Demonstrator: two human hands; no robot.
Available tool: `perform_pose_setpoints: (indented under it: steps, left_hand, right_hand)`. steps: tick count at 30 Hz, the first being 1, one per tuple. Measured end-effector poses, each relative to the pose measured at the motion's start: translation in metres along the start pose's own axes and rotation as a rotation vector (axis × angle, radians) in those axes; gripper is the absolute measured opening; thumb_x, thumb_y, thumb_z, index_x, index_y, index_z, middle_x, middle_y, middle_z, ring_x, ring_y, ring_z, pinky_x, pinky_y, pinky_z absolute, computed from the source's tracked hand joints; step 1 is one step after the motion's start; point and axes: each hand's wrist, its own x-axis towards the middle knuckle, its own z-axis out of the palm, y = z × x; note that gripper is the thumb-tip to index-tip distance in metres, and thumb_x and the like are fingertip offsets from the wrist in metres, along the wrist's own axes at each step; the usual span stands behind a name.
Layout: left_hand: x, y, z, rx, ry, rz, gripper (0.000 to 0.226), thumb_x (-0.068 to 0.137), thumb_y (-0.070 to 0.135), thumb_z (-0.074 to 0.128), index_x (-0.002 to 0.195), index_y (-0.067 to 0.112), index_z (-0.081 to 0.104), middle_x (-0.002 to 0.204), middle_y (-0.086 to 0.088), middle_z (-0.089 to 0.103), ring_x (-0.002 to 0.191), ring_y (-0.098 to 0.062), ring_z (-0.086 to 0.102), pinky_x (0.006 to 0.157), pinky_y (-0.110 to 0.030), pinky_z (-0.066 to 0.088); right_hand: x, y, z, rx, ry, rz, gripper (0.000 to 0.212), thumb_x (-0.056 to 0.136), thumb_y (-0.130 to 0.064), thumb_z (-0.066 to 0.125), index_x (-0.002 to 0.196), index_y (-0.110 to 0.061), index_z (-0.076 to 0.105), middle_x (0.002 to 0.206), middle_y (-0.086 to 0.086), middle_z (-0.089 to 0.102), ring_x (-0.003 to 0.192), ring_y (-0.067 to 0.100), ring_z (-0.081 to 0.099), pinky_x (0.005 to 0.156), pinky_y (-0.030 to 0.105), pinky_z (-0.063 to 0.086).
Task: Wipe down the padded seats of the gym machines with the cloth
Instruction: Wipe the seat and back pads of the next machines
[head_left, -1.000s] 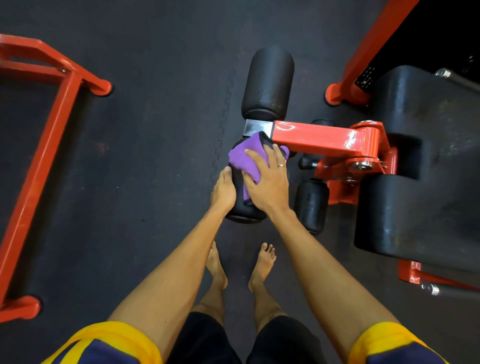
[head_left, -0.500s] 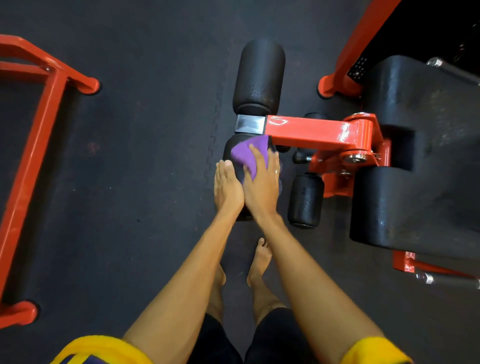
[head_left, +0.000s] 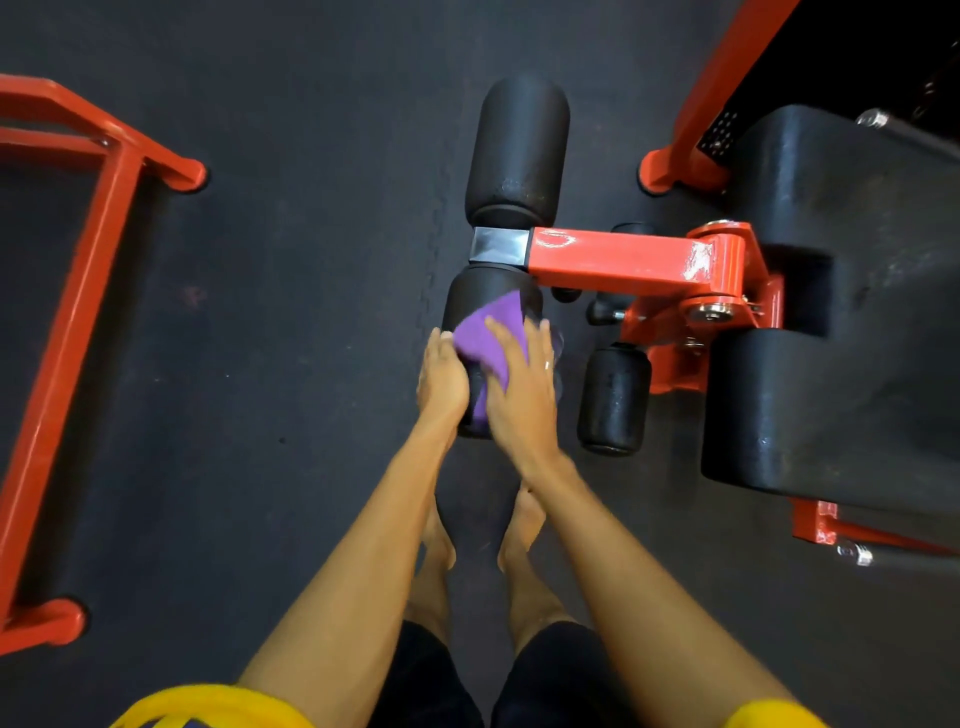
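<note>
A purple cloth (head_left: 488, 332) lies over the near black roller pad (head_left: 480, 296) of a red gym machine. My right hand (head_left: 522, 395) presses the cloth against the pad with fingers spread flat. My left hand (head_left: 441, 376) rests on the pad's left side, fingers straight, touching the cloth's edge. The far roller pad (head_left: 519, 150) lies beyond a metal collar (head_left: 500, 245). The large black padded seat (head_left: 841, 332) sits at the right.
A red arm (head_left: 618, 257) joins the rollers to the seat. A smaller black roller (head_left: 613, 397) sits right of my hands. Another red frame (head_left: 78, 312) stands at the left on the dark rubber floor (head_left: 291, 364). My bare feet (head_left: 519, 525) are below the pad.
My right hand slid the cloth along the near roller pad, and my left hand moved up its left side to beside the cloth. The camera shifted slightly.
</note>
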Motion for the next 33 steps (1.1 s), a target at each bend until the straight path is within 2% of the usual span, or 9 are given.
perform_pose_setpoints:
  steps: [2,5,8,13,17,20,25,30,33]
  left_hand:
    - [-0.025,0.009,0.004,0.072,0.005,0.126,0.056,0.105,0.045,0.030,0.157,0.024,0.034,0.163,0.007,0.031,0.151,-0.013,0.026,0.126,-0.041,0.017]
    - [-0.023,0.001,-0.004,0.023,-0.010,0.225,0.050,0.108,0.032,0.031,0.156,0.020,0.037,0.161,0.006,0.035,0.148,-0.009,0.031,0.125,-0.036,0.020]
    - [-0.011,0.006,-0.015,-0.038,-0.045,0.144,0.047,0.107,0.034,0.035,0.150,0.019,0.047,0.154,0.004,0.047,0.141,-0.011,0.043,0.122,-0.034,0.028]
    - [0.002,0.001,-0.013,-0.241,-0.123,-0.035,0.051,0.101,0.049,0.047,0.137,0.016,0.062,0.134,-0.008,0.065,0.122,-0.022,0.063,0.113,-0.040,0.043]
    - [-0.018,0.005,-0.007,-0.219,-0.031,0.046,0.044,0.110,0.033,0.035,0.144,0.011,0.054,0.133,0.001,0.060,0.121,-0.012,0.055,0.094,-0.017,0.043]
    - [-0.016,0.000,-0.008,-0.155,-0.037,0.115,0.044,0.110,0.032,0.032,0.150,0.020,0.047,0.144,0.001,0.055,0.123,-0.009,0.052,0.095,-0.018,0.042]
    - [-0.020,-0.010,-0.016,-0.110,-0.071,0.197,0.046,0.110,0.027,0.030,0.156,0.022,0.038,0.159,0.003,0.039,0.144,-0.011,0.039,0.120,-0.029,0.029]
    - [-0.037,-0.021,-0.024,-0.065,-0.123,0.217,0.047,0.108,0.032,0.031,0.151,0.021,0.046,0.154,0.001,0.048,0.140,-0.013,0.044,0.121,-0.037,0.031]
    - [-0.061,-0.036,-0.036,-0.053,-0.079,0.202,0.047,0.109,0.024,0.029,0.155,0.018,0.038,0.160,0.002,0.038,0.146,-0.014,0.035,0.120,-0.027,0.024]
  right_hand:
    - [0.054,-0.005,-0.007,-0.056,0.009,0.013,0.051,0.101,-0.017,0.054,0.151,-0.030,0.048,0.166,0.008,0.026,0.157,0.031,0.008,0.124,0.054,0.019]
    - [0.079,-0.009,-0.006,-0.124,0.021,0.013,0.050,0.099,-0.027,0.049,0.149,-0.027,0.050,0.160,0.011,0.034,0.152,0.036,0.020,0.121,0.058,0.024]
    - [0.025,-0.007,0.000,-0.140,0.051,-0.061,0.054,0.097,-0.028,0.047,0.151,-0.024,0.048,0.164,0.012,0.027,0.155,0.034,0.012,0.125,0.054,0.017]
    - [-0.069,0.009,0.009,-0.077,-0.035,-0.110,0.073,0.090,-0.007,0.060,0.155,-0.029,0.040,0.167,-0.009,0.006,0.157,0.016,-0.009,0.126,0.053,0.012]
    - [0.008,-0.013,0.003,-0.268,-0.007,-0.131,0.060,0.094,-0.015,0.059,0.152,-0.027,0.047,0.167,0.008,0.024,0.157,0.031,0.005,0.124,0.062,0.008]
    - [0.068,-0.037,-0.005,-0.383,-0.057,-0.044,0.053,0.101,-0.025,0.053,0.153,-0.032,0.042,0.169,0.004,0.019,0.158,0.030,0.002,0.124,0.062,0.001]
    - [0.044,-0.030,-0.001,-0.370,-0.041,-0.003,0.052,0.101,-0.030,0.052,0.152,-0.034,0.042,0.166,0.004,0.026,0.155,0.039,0.010,0.123,0.062,0.010]
    - [-0.042,-0.013,-0.005,-0.336,-0.108,-0.090,0.063,0.087,-0.016,0.058,0.149,-0.027,0.050,0.154,0.011,0.040,0.140,0.044,0.030,0.114,0.057,0.035]
    - [-0.080,-0.017,-0.019,-0.277,-0.199,-0.020,0.067,0.089,-0.003,0.053,0.150,-0.028,0.046,0.153,0.002,0.035,0.135,0.035,0.028,0.093,0.048,0.049]
